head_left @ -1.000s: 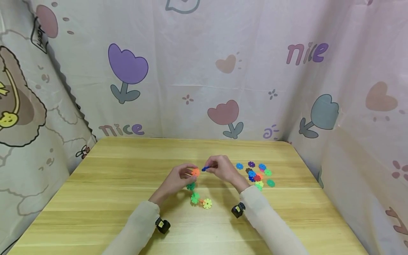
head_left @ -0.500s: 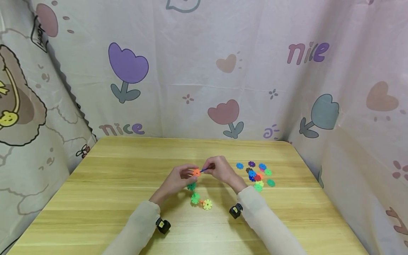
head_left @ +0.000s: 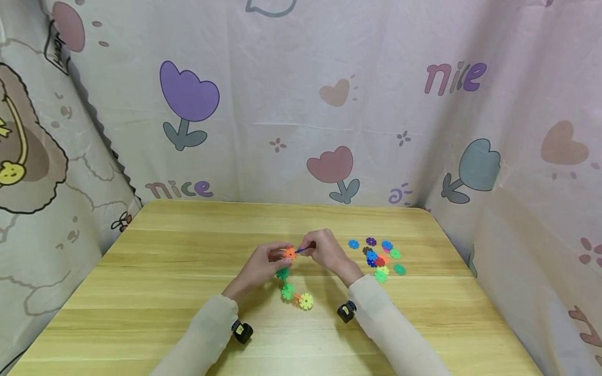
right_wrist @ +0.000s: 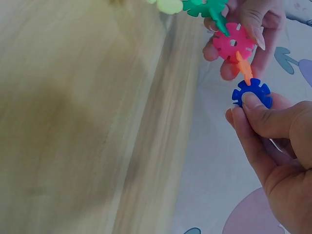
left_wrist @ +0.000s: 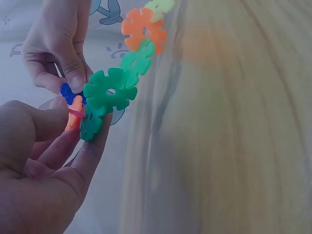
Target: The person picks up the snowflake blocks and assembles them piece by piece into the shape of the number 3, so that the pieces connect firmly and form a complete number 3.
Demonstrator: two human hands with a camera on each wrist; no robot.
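1. While the right hand (head_left: 327,250) pinches the blue disc (right_wrist: 259,89), the left hand (head_left: 257,267) clamps the chain (left_wrist: 100,90) at the pink disc (right_wrist: 224,46).
2. Contact! The blue disc meets the orange disc (right_wrist: 245,69) between the 2 grips.
3. Light, stiff, slightly slick, I'd judge; pinch flat faces.

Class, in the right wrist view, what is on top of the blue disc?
The thumb of the right hand lies over part of the blue disc; the orange disc meets its upper rim. What the thumb covers and the far face cannot be seen.
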